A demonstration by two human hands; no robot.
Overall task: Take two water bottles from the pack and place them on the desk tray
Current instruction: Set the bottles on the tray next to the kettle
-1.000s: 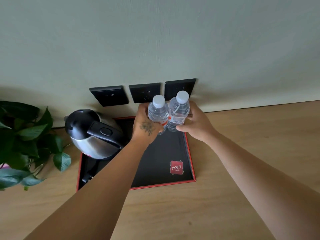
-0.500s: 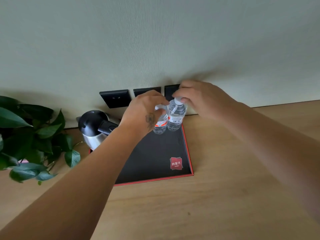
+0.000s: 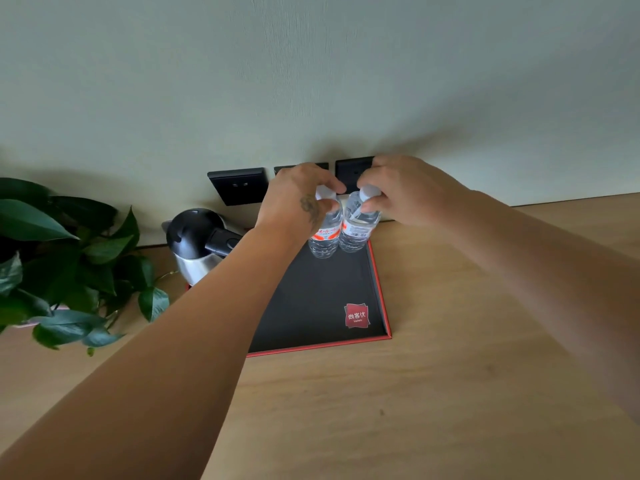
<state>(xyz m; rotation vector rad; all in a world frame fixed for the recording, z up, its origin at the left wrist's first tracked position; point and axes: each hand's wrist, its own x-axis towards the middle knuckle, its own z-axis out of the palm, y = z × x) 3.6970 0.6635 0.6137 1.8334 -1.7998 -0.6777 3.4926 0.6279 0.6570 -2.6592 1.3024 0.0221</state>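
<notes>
Your left hand (image 3: pixel 298 202) and right hand (image 3: pixel 398 192) each grip a water bottle's cap; left bottle (image 3: pixel 323 239) and right bottle (image 3: pixel 356 233) stand upright, touching, at the tray's (image 3: pixel 379 289) far right corner.

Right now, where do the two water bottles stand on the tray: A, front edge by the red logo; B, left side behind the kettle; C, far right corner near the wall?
C: both water bottles stand upright at the tray's far right corner.

Three white Chinese characters, 尚客优, are printed on a red emblem (image 3: pixel 356 315) on the tray (image 3: pixel 379 289); bottle label texts are unreadable.
</notes>
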